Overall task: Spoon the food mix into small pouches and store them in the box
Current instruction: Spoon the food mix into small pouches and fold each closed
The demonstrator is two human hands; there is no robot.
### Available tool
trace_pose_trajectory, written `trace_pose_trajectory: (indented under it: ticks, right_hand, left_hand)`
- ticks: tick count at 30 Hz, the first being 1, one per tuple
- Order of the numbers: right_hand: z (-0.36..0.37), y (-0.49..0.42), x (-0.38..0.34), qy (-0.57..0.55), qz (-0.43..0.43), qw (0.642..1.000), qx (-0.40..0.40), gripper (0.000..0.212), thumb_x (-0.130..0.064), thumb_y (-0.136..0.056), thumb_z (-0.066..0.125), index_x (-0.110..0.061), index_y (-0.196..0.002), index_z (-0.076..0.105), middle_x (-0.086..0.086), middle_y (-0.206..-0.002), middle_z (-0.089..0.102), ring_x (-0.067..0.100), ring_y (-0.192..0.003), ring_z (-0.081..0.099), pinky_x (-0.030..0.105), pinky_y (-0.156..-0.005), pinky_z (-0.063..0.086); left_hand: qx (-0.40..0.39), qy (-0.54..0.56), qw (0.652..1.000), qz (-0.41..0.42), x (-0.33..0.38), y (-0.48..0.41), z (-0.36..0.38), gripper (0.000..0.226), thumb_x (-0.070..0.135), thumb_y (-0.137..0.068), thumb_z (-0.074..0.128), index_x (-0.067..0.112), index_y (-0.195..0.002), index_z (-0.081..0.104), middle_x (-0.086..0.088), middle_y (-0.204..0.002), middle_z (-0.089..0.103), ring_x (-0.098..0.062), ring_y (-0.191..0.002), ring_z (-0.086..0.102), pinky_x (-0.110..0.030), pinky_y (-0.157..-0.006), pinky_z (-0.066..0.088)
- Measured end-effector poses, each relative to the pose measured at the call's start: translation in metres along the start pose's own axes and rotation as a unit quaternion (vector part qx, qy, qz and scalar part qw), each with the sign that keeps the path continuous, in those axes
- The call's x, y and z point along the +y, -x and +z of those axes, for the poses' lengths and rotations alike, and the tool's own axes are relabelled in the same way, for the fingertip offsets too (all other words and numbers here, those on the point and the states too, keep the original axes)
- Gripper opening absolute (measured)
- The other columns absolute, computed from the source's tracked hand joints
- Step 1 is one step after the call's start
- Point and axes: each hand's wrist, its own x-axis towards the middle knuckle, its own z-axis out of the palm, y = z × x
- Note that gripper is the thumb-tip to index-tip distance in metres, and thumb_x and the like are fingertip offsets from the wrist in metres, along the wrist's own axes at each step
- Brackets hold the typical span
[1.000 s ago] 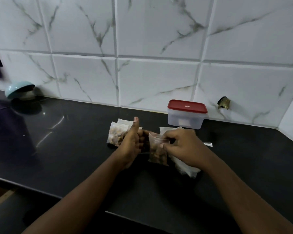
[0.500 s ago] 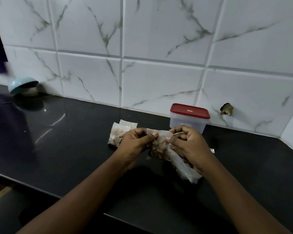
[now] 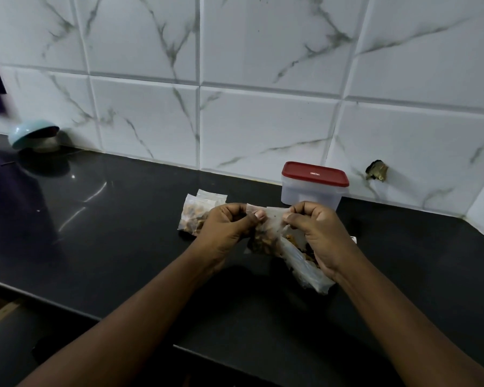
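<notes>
Both hands are at the middle of the black table [image 3: 95, 241], working on one small pouch [image 3: 264, 236] that already has brown food mix in it. The left hand [image 3: 229, 226] pinches the left part of the pouch's top edge between thumb and fingers. The right hand [image 3: 317, 233] pinches the right part of the same edge, so the strip is stretched between them. This looks like the sealing of a filled pouch, though the closure itself is too small to make out.

Just left of the left hand, two filled pouches [image 3: 196, 215] lie on the table, one partly over the other. They appear finished but not stored. The box [image 3: 312, 195], clear with a red lid [image 3: 315, 174] on it, stands just beyond the hands against the tiled wall [image 3: 263, 121]. I cannot tell whether anything is inside it.

Under the right hand lies a larger clear bag [image 3: 305, 268] with mix in it, so more portioning probably remains. No spoon is in sight. By my reading the task is mid-way: some pouches are filled, and what is left is finishing this one, opening the box and putting the pouches in.
</notes>
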Motion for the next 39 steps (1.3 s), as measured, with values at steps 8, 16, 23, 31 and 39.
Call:
trace_pose_trajectory:
  ticks: [8,16,23,31,39]
  right_hand:
    - [-0.0023,-0.0011,0.0004,-0.010,0.026,0.999,-0.034,0.011,-0.020,-0.097,0.068,-0.014,-0.091,0.075,0.009,-0.090,0.075,0.021,-0.085,0.069,0.034,-0.071,0.057]
    - [0.0028,0.0016,-0.0007,0.039,-0.006,0.999,-0.023,0.015,-0.017,-0.099,0.066,-0.006,-0.095,0.074,0.009,-0.089,0.078,0.017,-0.080,0.073,0.026,-0.069,0.058]
    - [0.0034,0.0040,-0.0017,0.009,-0.004,0.998,-0.055,0.015,-0.019,-0.099,0.068,-0.005,-0.102,0.073,0.019,-0.097,0.076,0.022,-0.082,0.073,0.034,-0.078,0.061]
    - [0.0043,0.0027,0.0009,0.084,-0.062,0.994,-0.010,0.014,-0.013,-0.098,0.065,-0.007,-0.088,0.073,0.002,-0.073,0.067,0.006,-0.064,0.058,0.017,-0.057,0.049]
    - [0.0060,0.0039,0.0011,0.034,-0.045,0.997,-0.054,0.009,-0.012,-0.097,0.070,-0.004,-0.095,0.074,0.011,-0.085,0.074,0.008,-0.073,0.068,0.020,-0.067,0.054]
  left_hand:
    - [-0.002,-0.006,1.000,0.005,-0.0003,-0.0019,0.0033,0.015,0.014,-0.091,0.073,0.001,-0.098,0.077,-0.018,-0.093,0.077,-0.023,-0.084,0.074,-0.032,-0.072,0.061]
    - [-0.020,-0.009,1.000,0.010,0.0006,0.0002,0.0056,0.008,0.007,-0.095,0.070,0.004,-0.094,0.078,-0.014,-0.090,0.078,-0.019,-0.080,0.075,-0.027,-0.070,0.060]
    - [-0.019,-0.019,1.000,0.014,0.0026,0.0021,0.0029,0.009,0.006,-0.094,0.070,0.002,-0.098,0.077,-0.015,-0.091,0.078,-0.020,-0.081,0.075,-0.027,-0.070,0.060]
    - [-0.018,0.000,1.000,-0.003,0.0018,0.0031,0.0052,0.009,0.011,-0.095,0.069,0.003,-0.093,0.074,-0.014,-0.087,0.076,-0.021,-0.081,0.073,-0.032,-0.076,0.060]
    - [0.001,-0.027,0.999,0.027,0.0000,0.0014,0.0030,0.014,0.003,-0.095,0.067,0.002,-0.083,0.072,-0.014,-0.076,0.074,-0.020,-0.071,0.072,-0.028,-0.068,0.059]
